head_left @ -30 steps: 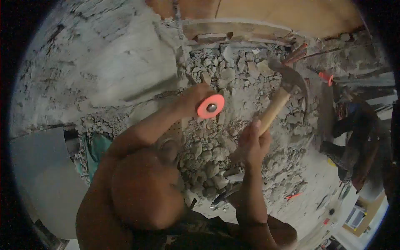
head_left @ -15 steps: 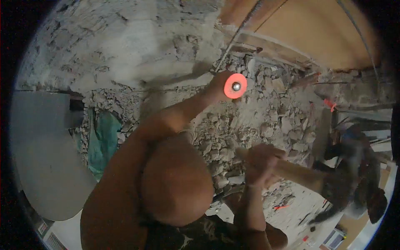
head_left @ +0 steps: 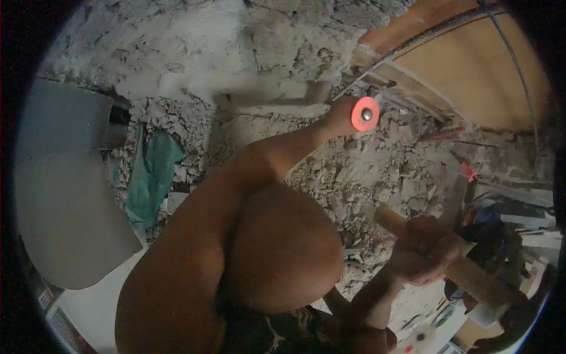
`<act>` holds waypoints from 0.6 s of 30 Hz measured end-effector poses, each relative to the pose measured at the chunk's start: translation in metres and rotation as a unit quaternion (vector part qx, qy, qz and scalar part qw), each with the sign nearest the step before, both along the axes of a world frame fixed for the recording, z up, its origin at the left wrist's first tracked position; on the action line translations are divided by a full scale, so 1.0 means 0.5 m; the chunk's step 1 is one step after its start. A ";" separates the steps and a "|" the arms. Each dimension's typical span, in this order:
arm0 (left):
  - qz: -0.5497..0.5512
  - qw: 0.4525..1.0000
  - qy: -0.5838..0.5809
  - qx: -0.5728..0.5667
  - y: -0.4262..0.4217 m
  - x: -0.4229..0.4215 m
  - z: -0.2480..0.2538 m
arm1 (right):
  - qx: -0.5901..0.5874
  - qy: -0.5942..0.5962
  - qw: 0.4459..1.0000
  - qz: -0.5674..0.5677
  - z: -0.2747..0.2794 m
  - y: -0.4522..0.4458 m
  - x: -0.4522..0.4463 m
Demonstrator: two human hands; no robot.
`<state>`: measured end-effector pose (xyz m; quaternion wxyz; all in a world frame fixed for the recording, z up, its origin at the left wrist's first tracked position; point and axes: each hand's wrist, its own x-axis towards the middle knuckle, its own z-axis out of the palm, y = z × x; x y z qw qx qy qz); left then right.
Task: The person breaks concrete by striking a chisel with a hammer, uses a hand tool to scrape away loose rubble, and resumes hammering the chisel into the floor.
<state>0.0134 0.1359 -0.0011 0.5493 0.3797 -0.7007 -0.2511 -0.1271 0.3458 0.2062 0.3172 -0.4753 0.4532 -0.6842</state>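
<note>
- The left hand (head_left: 341,117) is curled around a tool with a round pink guard (head_left: 361,116). A shiny metal knob (head_left: 367,114) sits in the middle of the guard. The part inside the fist is hidden.
- The right hand (head_left: 429,251) is closed tight around the wooden handle of a hammer (head_left: 479,284). One end of the handle pokes out of the fist on the side toward the rubble. The other end goes away to the right and down, to a dark, blurry head.
- The two hands are well apart, and the hammer does not touch the pink guard.
- Broken stones and dusty rubble (head_left: 354,171) lie between the hands and around them.
- A rough grey wall (head_left: 283,47) is past the left hand, on its upper left side.
- A big tan board (head_left: 477,76) is up and to the right of the left hand.
- A small red thing (head_left: 469,171) is above the right hand, a bit to the right.
- Green cloth (head_left: 154,177) and a flat grey sheet (head_left: 71,218) lie far to the left of both hands.
</note>
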 end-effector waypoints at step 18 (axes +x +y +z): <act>0.010 1.000 0.025 -0.003 -0.001 -0.018 -0.004 | -0.133 -0.133 0.942 0.278 0.038 -0.026 -0.086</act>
